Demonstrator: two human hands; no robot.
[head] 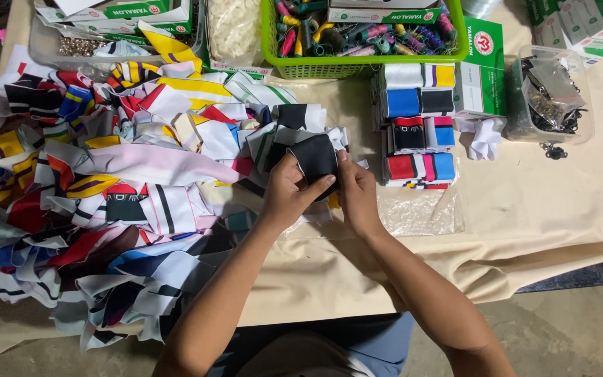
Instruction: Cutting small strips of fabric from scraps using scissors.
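Note:
My left hand [289, 194] and my right hand [357, 195] both grip a small black fabric piece [317, 159] held just above the table. The left thumb lies across its lower edge, and the right fingers pinch its right side. A big heap of mixed coloured fabric scraps [106, 181] covers the table to the left of my hands. Sorted, folded fabric pieces [417, 126] stand in neat stacks just right of my hands.
A green basket [357, 66] of thread spools sits at the back. Green and white boxes [481, 70] stand beside the stacks. A clear tub [549, 94] of metal clips is at the right. A clear plastic bag [420, 213] lies on the beige cloth [539, 202].

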